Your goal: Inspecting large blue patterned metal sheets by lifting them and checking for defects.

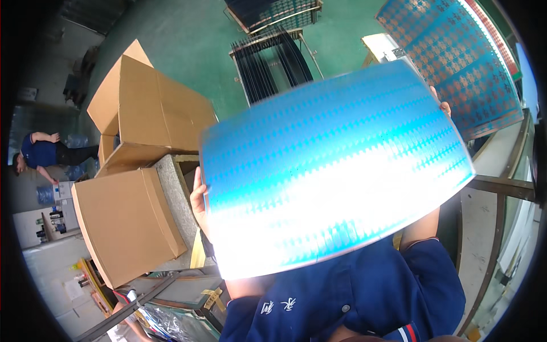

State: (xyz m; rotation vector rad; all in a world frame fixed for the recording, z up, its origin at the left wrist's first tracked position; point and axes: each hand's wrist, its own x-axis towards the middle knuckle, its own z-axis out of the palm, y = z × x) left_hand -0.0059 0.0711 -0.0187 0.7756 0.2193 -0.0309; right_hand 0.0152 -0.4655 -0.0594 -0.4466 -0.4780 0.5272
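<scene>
A large, thin blue circuit-board panel (pixel 319 125) with rows of small repeated shapes is held up in front of my chest, tilted. Strong glare whitens its lower half. My left hand (pixel 198 199) grips the panel's left edge, with the fingers showing beside it and the rest partly covered. At the upper right edge my right hand (pixel 442 104) holds on, only its fingertips visible. The panel hides most of both palms and forearms.
An open cardboard box (pixel 165 102) and another carton (pixel 125 222) stand at left. Beyond the panel is a rack (pixel 268 62) of dark upright sheets on the green floor. Copper-and-blue patterned panels (pixel 456 62) lean at right. A person (pixel 51 153) is far left.
</scene>
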